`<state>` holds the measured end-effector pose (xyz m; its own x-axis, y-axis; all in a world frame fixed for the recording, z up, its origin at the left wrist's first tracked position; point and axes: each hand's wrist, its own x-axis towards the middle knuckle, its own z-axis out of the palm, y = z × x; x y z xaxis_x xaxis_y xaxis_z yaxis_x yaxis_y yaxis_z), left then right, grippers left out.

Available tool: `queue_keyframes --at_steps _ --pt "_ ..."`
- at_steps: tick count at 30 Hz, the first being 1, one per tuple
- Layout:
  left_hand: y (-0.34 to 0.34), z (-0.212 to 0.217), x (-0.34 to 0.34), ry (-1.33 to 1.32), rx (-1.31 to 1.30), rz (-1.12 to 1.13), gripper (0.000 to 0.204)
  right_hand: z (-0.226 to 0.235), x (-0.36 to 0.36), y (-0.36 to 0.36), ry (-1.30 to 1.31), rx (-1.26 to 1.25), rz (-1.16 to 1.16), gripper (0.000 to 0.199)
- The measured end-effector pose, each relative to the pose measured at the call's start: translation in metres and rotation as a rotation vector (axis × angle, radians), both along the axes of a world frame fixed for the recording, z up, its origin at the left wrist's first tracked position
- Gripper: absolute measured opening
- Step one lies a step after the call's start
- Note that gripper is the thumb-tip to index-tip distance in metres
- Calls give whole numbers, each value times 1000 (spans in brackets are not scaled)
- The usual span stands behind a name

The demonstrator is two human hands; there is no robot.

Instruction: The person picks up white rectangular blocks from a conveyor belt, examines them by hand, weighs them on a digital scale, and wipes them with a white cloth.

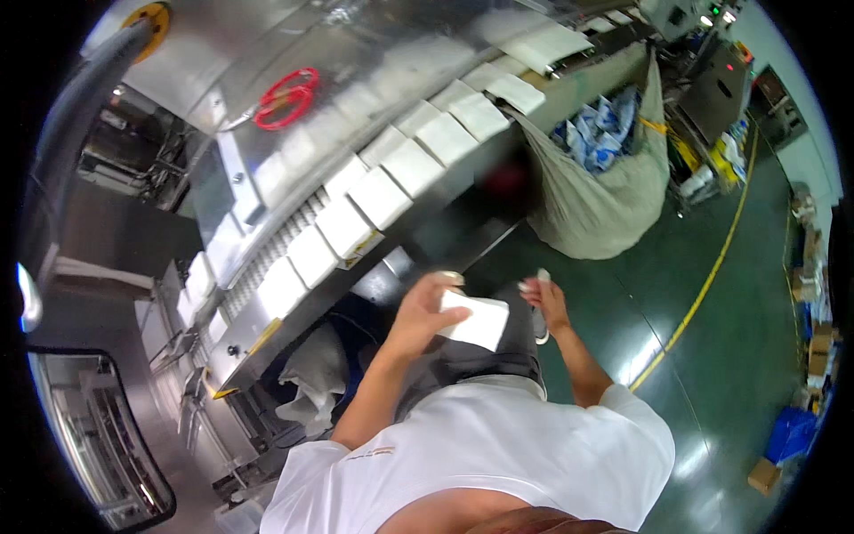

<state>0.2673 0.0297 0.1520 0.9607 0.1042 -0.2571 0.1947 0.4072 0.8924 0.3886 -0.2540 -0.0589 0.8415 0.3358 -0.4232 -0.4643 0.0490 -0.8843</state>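
Left hand [420, 313] in narrow grip on a white flat piece [482, 325], right hand [551, 303] apart, grip unclear.

Left hand [422, 313] has a white pad [480, 324] by its left end, thumb on top, held out over the person's legs. Right hand [545, 301] is up just beside it, not touching, fingers bent; can't tell if anything small sits at the tips. Conveyor [269, 255] runs diagonally to the left and ahead, with white packs [380, 198] lined up along its near edge. Red-handled scissors [286, 100] lie beyond it. Beige cloth sack [592, 214] hangs open near the conveyor's far end, blue-and-white wrappers [600, 133] inside. Yellow line [703, 289] crosses the green floor [658, 267] on the right.
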Motion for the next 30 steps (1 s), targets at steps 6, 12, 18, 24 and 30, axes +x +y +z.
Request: queue_keyframes --at_steps 6,12,18,24,30 --pt "-2 -31 -20 16 25 219 43 104 -46 76 -22 256 371 54" --pt "15 -27 -77 15 269 482 42 149 -97 141 -230 218 456 37" --pt "52 -15 -134 -71 286 677 39 192 -118 197 -350 155 686 37" --pt "87 6 -177 -162 399 684 45 207 -135 238 -340 160 814 30" --pt "124 23 -177 -249 267 833 66 227 -143 291 -424 256 701 28"
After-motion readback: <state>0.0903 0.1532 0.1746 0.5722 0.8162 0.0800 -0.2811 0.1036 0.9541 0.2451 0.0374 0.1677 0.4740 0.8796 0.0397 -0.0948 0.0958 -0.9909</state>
